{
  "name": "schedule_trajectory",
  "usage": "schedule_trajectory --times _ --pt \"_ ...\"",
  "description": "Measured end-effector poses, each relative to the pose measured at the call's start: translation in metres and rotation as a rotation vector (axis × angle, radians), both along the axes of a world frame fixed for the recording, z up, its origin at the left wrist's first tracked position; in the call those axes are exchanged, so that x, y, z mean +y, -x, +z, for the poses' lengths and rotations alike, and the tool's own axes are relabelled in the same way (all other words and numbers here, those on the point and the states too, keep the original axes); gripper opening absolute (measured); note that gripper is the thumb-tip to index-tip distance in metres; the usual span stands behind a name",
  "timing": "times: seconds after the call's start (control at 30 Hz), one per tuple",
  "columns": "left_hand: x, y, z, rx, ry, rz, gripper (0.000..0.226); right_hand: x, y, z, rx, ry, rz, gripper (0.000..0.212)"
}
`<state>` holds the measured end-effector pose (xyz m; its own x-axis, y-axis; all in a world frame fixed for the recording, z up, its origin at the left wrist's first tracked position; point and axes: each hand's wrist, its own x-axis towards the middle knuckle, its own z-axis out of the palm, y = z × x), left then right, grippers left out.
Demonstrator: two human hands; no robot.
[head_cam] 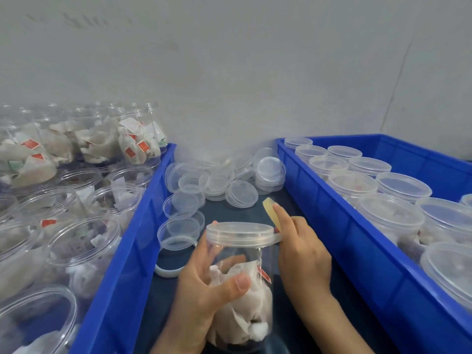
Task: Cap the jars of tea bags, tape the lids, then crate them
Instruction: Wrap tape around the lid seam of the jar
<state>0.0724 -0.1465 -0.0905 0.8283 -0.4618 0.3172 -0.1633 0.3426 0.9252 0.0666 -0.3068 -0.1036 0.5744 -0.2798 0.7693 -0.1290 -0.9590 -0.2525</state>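
The left hand (204, 284) wraps a clear plastic jar of white tea bags (240, 290), its translucent round lid (240, 233) already on. The right hand (301, 249) pinches a yellowish tape roll (271, 209), running tape around the lid's rim. Right of it, the blue plastic crate (332, 213) holds capped jars; left, many uncapped jars (76, 238) wait.

A jar (240, 284) is standing between the hands, the left hand (204, 282) lying on its near left side and the right hand (301, 251) just beside its lid (240, 232). Left of the hands an open-jar crate (122, 264) is sitting; right of them a capped-jar crate (357, 241) is lying. Beyond the hands, loose lids (217, 182) are piling on the tabletop (229, 210) against the wall (229, 72).
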Motion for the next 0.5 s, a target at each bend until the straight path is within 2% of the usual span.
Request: schedule_trajectory --times 0.07,0.13,0.23,0.33,0.37,0.43,0.5 --pt "-0.001 0.000 0.001 -0.017 0.000 -0.064 0.084 0.006 0.000 -0.002 0.054 -0.050 0.027 0.070" --pt "-0.002 -0.001 -0.001 -0.024 -0.009 -0.117 0.096 0.012 0.002 -0.002 0.139 -0.098 0.049 0.067" --pt "-0.005 -0.004 -0.004 -0.029 -0.067 -0.125 0.102 0.015 0.002 -0.002 0.206 -0.121 0.050 0.069" --pt "-0.004 -0.004 -0.008 0.131 -0.156 -0.077 0.117 0.015 0.003 -0.004 0.094 -0.123 0.013 0.078" --pt "-0.004 -0.004 -0.008 0.156 -0.209 -0.007 0.112 0.015 0.003 -0.006 0.060 -0.084 -0.002 0.078" --pt "-0.003 -0.010 -0.011 0.144 -0.259 0.222 0.083 0.016 0.004 -0.006 0.032 -0.018 0.002 0.072" --pt "0.001 -0.016 -0.012 0.059 -0.260 0.435 0.057 0.018 0.004 -0.001 -0.009 -0.008 -0.023 0.049"
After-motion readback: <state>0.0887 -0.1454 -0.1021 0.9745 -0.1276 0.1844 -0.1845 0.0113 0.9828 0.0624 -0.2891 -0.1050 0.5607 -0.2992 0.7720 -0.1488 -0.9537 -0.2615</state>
